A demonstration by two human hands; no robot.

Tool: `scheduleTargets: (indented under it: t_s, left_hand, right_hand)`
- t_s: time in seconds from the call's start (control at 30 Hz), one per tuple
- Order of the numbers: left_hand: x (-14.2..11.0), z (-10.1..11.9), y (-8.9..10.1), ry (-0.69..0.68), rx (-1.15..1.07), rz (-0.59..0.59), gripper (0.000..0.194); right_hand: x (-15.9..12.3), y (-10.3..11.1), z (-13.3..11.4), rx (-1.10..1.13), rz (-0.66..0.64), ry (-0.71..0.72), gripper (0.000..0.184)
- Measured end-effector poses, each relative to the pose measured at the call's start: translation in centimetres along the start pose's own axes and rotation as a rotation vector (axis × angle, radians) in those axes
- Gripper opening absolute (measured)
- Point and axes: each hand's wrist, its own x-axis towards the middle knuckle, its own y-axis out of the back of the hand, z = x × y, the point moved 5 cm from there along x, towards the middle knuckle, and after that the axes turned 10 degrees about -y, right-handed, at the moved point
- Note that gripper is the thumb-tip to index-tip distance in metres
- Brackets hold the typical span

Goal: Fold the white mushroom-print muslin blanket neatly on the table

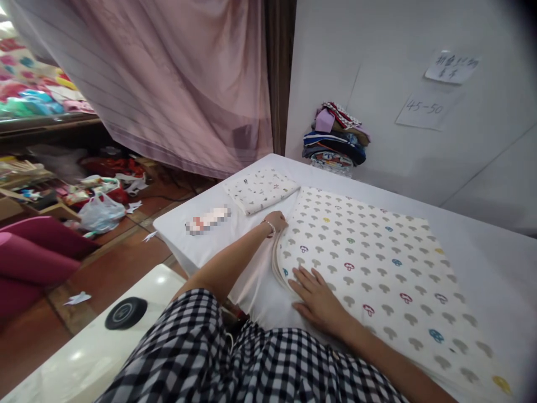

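Note:
A white cloth printed with grey and coloured mushrooms [373,263] lies flat on the table, its curved left edge showing several layers. At that edge, near the far left corner, my left hand [276,222] is closed with its fingers curled on the cloth; the fingertips are partly hidden. My right hand [319,299] rests palm down near the cloth's front left edge, fingers spread. Left of the mushroom cloth lies a smaller folded white cloth with a small scattered print [264,190].
The white-covered table [495,246] meets a pale wall with paper notes [425,109]. Folded clothes [335,137] are stacked at the back. A pink curtain [188,73] hangs behind. A blurred-out item [208,219] lies on the left. A dark round object [126,313] sits on a white surface.

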Motion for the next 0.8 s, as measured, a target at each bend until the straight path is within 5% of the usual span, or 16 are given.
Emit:
scheduleTargets:
  t_s: [0.3, 0.8]
  left_hand:
    - [-4.9, -0.8, -0.3, -0.033, -0.024, 0.047, 0.026]
    - [-5.5, -0.1, -1.1, -0.007, 0.114, 0.067, 0.022]
  right_hand:
    - [0.1, 0.2, -0.1, 0.024, -0.053, -0.061, 0.052]
    - [0.7, 0.6, -1.4, 0.016, 0.185, -0.102, 0.030]
